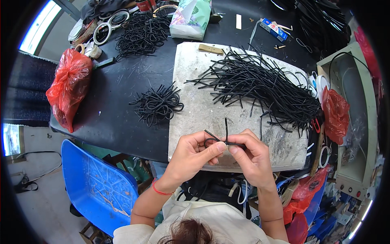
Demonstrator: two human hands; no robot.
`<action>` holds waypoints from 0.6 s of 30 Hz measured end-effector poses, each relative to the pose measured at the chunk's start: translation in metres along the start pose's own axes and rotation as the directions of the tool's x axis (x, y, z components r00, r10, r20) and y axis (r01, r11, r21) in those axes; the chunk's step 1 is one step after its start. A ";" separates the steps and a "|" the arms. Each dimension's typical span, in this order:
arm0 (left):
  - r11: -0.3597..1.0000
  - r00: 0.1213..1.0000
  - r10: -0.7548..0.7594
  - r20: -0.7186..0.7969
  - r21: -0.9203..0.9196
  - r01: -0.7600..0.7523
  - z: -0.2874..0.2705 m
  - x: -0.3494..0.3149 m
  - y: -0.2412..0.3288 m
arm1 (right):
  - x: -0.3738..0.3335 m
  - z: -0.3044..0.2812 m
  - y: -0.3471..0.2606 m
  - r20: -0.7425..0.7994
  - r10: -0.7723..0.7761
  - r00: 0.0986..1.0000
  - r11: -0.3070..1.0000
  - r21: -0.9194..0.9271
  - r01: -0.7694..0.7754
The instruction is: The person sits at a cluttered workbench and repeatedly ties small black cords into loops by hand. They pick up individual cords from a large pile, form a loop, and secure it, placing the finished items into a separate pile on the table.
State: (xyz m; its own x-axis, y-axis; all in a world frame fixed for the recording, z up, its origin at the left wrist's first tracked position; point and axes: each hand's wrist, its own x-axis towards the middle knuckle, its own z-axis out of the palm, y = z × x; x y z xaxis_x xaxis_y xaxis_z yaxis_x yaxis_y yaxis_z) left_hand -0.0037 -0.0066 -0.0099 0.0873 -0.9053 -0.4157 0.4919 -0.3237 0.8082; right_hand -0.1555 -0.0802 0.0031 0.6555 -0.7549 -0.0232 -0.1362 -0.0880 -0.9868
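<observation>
A short black cord (226,127) is pinched between my two hands over the near edge of a worn white board (191,110). It bends into a small loop by my left fingertips, and two of its ends stick up. My left hand (199,150), with a red string on its wrist, is closed on the loop side. Thumb and fingers of my right hand (251,152) grip the cord from the other side. Beyond them, a big heap of loose black cords (260,85) spreads over the board. A smaller bunch of looped cords (158,103) lies at the board's left edge.
A larger pile of looped cords (142,34) lies at the back, beside a tissue pack (191,18). Red plastic bags stand left (69,87) and right (335,114). A blue chair-like plastic tub (97,183) is below left. A grey metal machine housing (357,134) borders the right.
</observation>
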 end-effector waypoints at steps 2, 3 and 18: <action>0.999 0.999 0.020 -0.035 0.041 -0.019 0.002 0.000 -0.001 | -0.001 0.003 0.003 -0.030 0.062 0.998 0.997 0.055 -0.060; 0.998 0.998 0.031 -0.053 0.062 -0.028 0.003 0.000 -0.002 | -0.002 0.006 0.005 -0.043 0.093 0.995 0.993 0.083 -0.089; 0.981 0.992 0.106 -0.074 0.172 -0.092 0.000 0.001 -0.002 | -0.005 0.014 0.003 -0.022 0.227 0.974 0.951 0.220 -0.216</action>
State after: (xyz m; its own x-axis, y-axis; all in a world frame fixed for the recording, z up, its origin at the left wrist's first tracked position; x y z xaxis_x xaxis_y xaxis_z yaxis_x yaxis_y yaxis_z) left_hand -0.0048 -0.0069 -0.0119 0.2033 -0.9117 -0.3571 0.3252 -0.2811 0.9029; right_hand -0.1485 -0.0677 -0.0022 0.5912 -0.7691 -0.2427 -0.1077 0.2230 -0.9688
